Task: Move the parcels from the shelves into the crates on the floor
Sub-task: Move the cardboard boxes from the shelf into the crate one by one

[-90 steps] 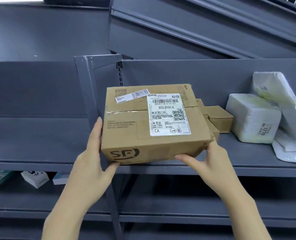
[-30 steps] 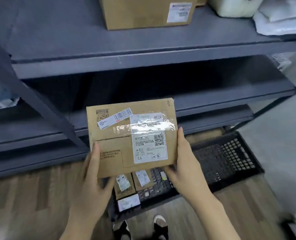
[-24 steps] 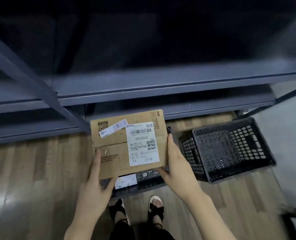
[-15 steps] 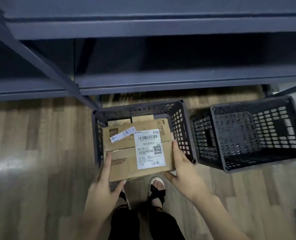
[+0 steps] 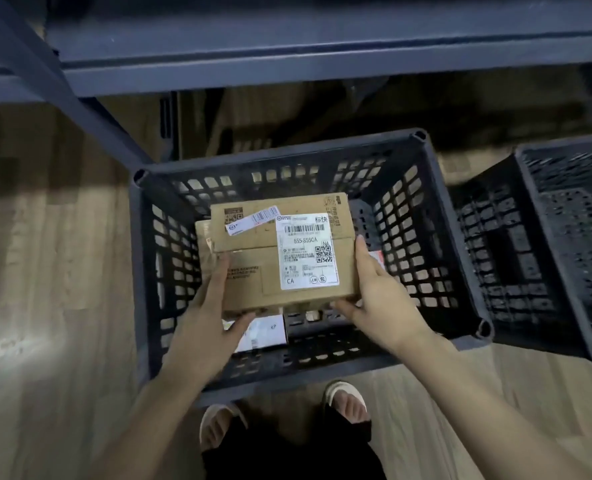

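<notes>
Head view looks straight down on two dark perforated plastic crates standing side by side on the pale wood-plank floor (image 5: 45, 271), in front of the grey metal shelving (image 5: 322, 60) whose lower edge crosses the top of the picture. Two bare hands hold one brown cardboard parcel (image 5: 253, 275), a flat box bearing one large white shipping label (image 5: 306, 251) and one narrow barcode sticker (image 5: 253, 220), inside the nearer crate (image 5: 142, 271). The left hand (image 5: 208, 327) grips the box's left near corner, fingers laid up its left side and thumb hooked under the near edge. The right hand (image 5: 377, 299) grips the right near corner the same way, fingers up the right side and thumb under the edge. Whether the box already rests on anything cannot be told. Under it lie at least three other parcels: another brown box (image 5: 204, 244) showing at its left, a white-labelled packet (image 5: 263, 332) near the crate's front wall, and a sliver of one with a red mark (image 5: 376, 256) at the right. The second crate (image 5: 530, 258), to the right, shows only its mesh bottom. Two feet in pale open sandals (image 5: 346, 401) stand just before the nearer crate.
</notes>
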`<action>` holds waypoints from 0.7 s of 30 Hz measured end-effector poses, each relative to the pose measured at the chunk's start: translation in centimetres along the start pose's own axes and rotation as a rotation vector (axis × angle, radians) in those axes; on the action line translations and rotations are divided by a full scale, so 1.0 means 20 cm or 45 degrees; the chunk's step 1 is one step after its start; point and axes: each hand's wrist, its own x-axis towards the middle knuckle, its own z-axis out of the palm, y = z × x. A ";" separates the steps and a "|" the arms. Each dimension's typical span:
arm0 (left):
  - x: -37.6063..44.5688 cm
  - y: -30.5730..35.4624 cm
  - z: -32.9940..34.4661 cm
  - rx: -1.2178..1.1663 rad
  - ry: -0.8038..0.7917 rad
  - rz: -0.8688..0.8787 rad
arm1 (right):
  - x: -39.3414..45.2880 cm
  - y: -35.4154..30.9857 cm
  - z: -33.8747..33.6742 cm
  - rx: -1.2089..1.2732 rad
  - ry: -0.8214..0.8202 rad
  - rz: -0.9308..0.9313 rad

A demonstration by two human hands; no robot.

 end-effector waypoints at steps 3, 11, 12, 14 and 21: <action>0.14 -0.10 0.10 0.076 -0.019 0.062 | 0.15 0.06 0.12 -0.062 0.031 -0.026; 0.34 -0.28 0.17 0.355 -0.095 0.080 | 0.36 0.12 0.28 -0.122 0.053 -0.073; 0.34 -0.29 0.18 0.400 -0.103 0.073 | 0.36 0.11 0.29 -0.123 0.043 -0.081; 0.34 -0.30 0.18 0.462 -0.074 0.057 | 0.38 0.09 0.31 -0.131 0.036 -0.091; 0.38 -0.32 0.09 0.663 0.071 -0.129 | 0.52 -0.05 0.38 -0.122 0.096 -0.217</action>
